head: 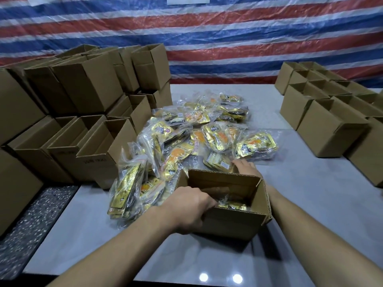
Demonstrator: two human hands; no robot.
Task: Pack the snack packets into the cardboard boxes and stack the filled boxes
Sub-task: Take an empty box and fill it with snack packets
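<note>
Cardboard box (228, 222) open at the front of the surface (310, 204), with a heap of snack packets (186, 137) just behind it.
Head view: the box stands with its flaps up, and a few gold packets (234, 205) lie in its bottom. The left hand (190, 208) grips the near left corner, thumb outside on the wall and fingers curled over the rim into the box. The right hand (246, 167) reaches round the far right corner and lies against the heap; whether it holds anything cannot be told. Stacked boxes (83, 90) stand open at the left, more open boxes (327, 125) sit in rows at the right, and a red, white and blue striped sheet (207, 38) hangs behind.
</note>
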